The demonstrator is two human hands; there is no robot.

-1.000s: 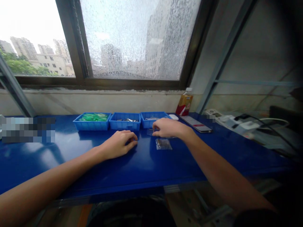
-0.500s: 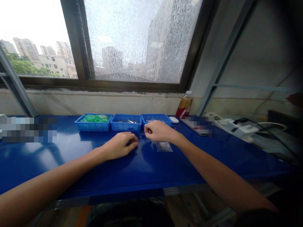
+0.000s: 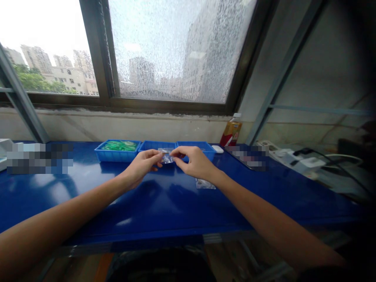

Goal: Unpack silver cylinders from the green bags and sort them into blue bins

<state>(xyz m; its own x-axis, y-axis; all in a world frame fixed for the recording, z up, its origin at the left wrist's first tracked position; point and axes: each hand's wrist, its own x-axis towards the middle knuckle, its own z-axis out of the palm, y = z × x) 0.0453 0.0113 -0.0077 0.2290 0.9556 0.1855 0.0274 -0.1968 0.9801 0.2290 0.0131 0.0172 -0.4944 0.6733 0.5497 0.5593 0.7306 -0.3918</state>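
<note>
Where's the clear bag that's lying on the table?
In the head view, the clear bag lies right of centre, nearer than the rightmost blue box and partly hidden by the right hand.

On the glossy blue worktop (image 3: 152, 211), a rectangular blue plastic left bin (image 3: 114, 156), holding green packets (image 3: 120, 145), stands left of matching middle (image 3: 151, 145) and right (image 3: 208, 154) bins. Before the middle bin, a small clear plastic bag (image 3: 167, 158) sits between left fingers (image 3: 154, 158) and right fingers (image 3: 179, 150). Right of the bins: a rounded white case (image 3: 217, 149), then a flat rectangular phone (image 3: 245, 157); behind, an amber-and-red bottle (image 3: 231, 131).
</note>
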